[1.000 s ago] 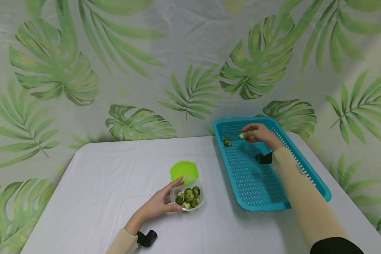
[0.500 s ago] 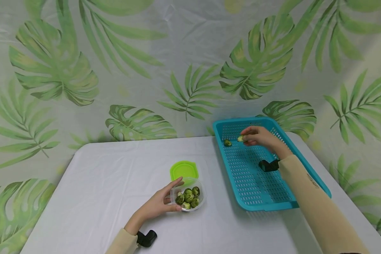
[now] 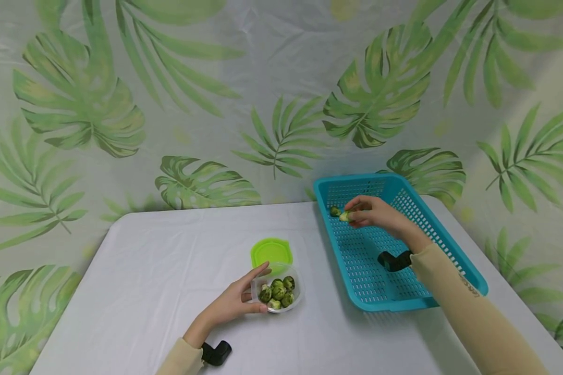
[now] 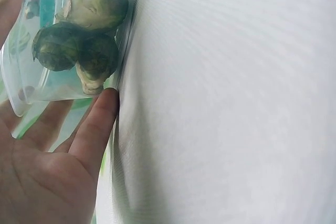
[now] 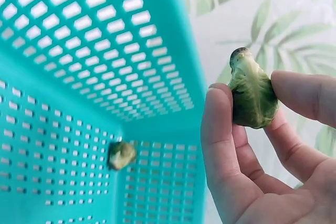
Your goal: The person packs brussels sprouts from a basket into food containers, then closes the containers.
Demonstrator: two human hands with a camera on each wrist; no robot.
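Note:
My right hand (image 3: 377,216) is over the far left part of a blue plastic basket (image 3: 389,304). Between thumb and fingers it pinches a Brussels sprout (image 5: 254,95), whose pale stem end points up in the right wrist view. Another Brussels sprout (image 5: 122,155) lies in the basket's corner. My left hand (image 3: 234,299) holds a clear plastic container (image 3: 296,299) from its left side, thumb near and fingers at the far side. Several Brussels sprouts (image 3: 278,291) sit in that container. In the left wrist view, fingertips (image 4: 107,100) touch the container's wall.
A bright green lid (image 3: 272,250) lies flat on the white-covered table (image 3: 169,271), just behind the container. The basket stands at the table's right side, close to the leaf-patterned backdrop (image 3: 286,78). Black wrist cameras (image 3: 217,353) are worn on both wrists.
My right hand has moved slightly left and nearer in the basket with its sprout, closer to the sprout lying there. The left hand and container have stayed in place.

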